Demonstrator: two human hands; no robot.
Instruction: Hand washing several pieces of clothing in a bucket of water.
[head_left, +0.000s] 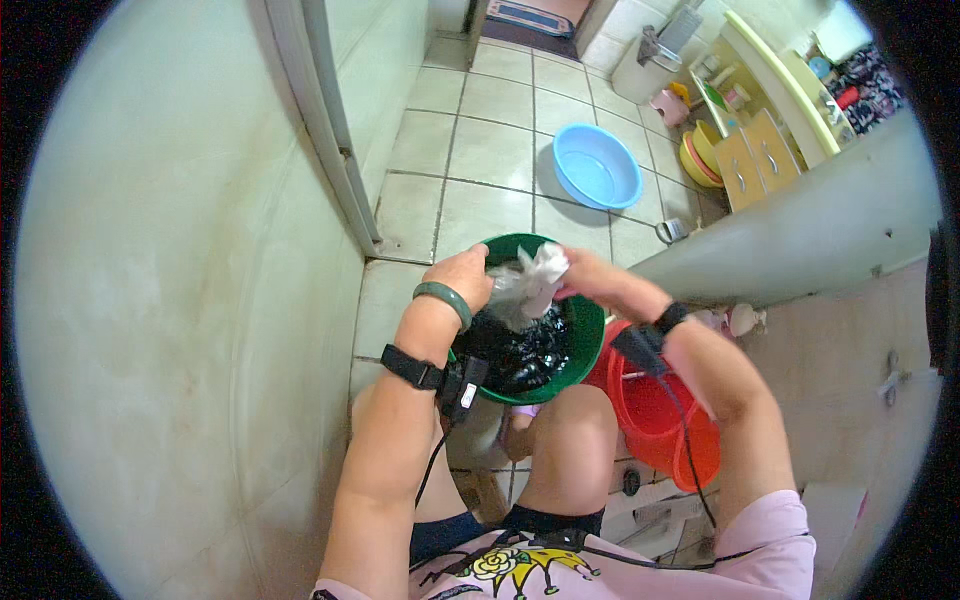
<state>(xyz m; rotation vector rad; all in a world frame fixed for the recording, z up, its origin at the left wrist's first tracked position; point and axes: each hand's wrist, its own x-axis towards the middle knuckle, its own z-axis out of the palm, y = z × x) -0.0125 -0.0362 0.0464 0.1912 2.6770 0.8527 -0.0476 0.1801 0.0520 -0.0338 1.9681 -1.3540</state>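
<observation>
A whitish, partly see-through plastic bag (529, 289) is stretched and crumpled between my two hands, slightly blurred. My left hand (466, 276) grips its left side. On the other side, my right hand (583, 276) pinches a bunched white part of it. Both hands are over a round green tub (590, 352) between my knees. Inside the tub is something black and shiny (517, 356); I cannot tell whether it is dark liquid or black plastic. The bag hides the middle of the tub, and its lower end hangs close above the black contents.
Beside my right knee stand red plastic buckets (652, 401). A light blue basin (598, 166) sits on the tiled floor (487, 150) ahead. Walls rise close on the left (187, 262) and right (787, 202). Black straps with cables are on both forearms.
</observation>
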